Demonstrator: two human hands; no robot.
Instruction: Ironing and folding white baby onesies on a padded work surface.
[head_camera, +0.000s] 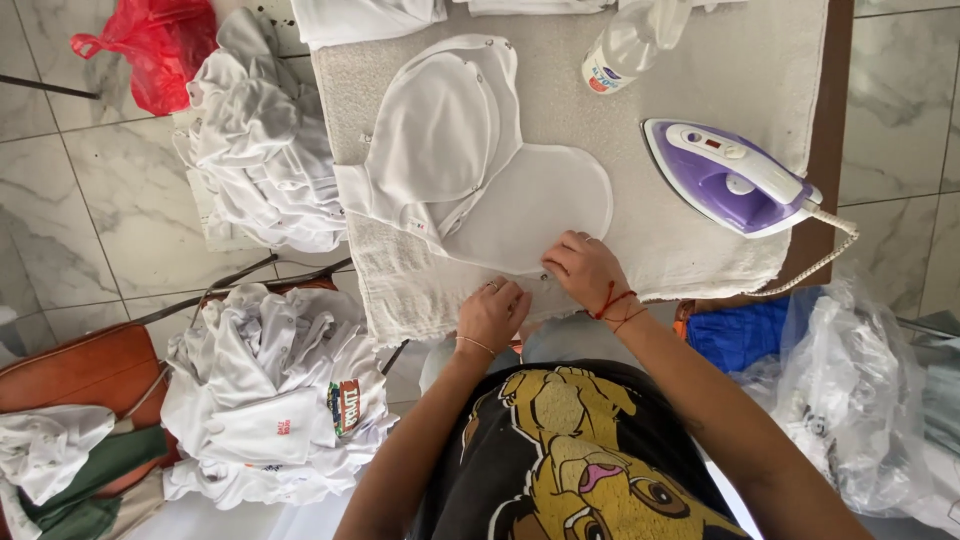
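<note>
A white baby bodysuit (470, 150) lies spread on a towel-covered table (730, 60), its rounded bottom flap toward me. My right hand (583, 266) pinches the near edge of that flap. My left hand (492, 312) is beside it, fingers curled at the same edge near the snaps. A purple and white iron (722, 176) rests on the towel to the right, its cord trailing off the table's edge.
A clear spray bottle (630, 45) lies at the table's far side. White garments are piled on a stool (260, 130) at left and on a brown chair (270, 395) nearer me. A red bag (150, 50) sits on the tiled floor; plastic bags (850, 390) are at right.
</note>
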